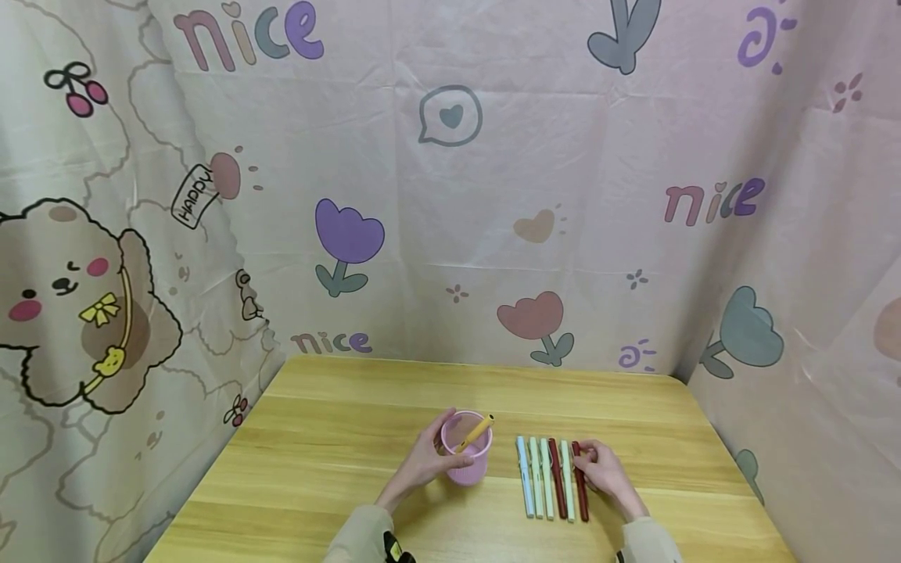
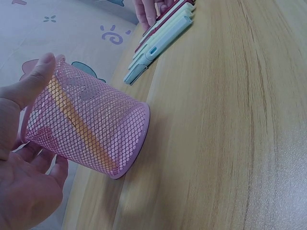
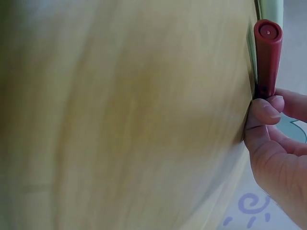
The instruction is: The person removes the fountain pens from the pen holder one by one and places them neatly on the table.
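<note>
A pink mesh pen holder [image 1: 468, 474] stands upright on the table, and a yellow pen [image 1: 477, 432] leans inside it. My left hand [image 1: 428, 460] grips the holder from its left side, thumb on the near side and fingers round the far side. To the right lies a row of capped pens: a light blue pen [image 1: 525, 478] at the left end, then pale green pens [image 1: 540, 481] and a dark red pen [image 1: 558, 481]. At the right end, my right hand [image 1: 605, 473] pinches another dark red pen [image 3: 269, 57] between thumb and fingers near its upper end.
The wooden table [image 1: 338, 438] stretches out around the holder and the pens. Behind it and on both sides hangs a printed cloth [image 1: 450, 219] that meets the table's back edge.
</note>
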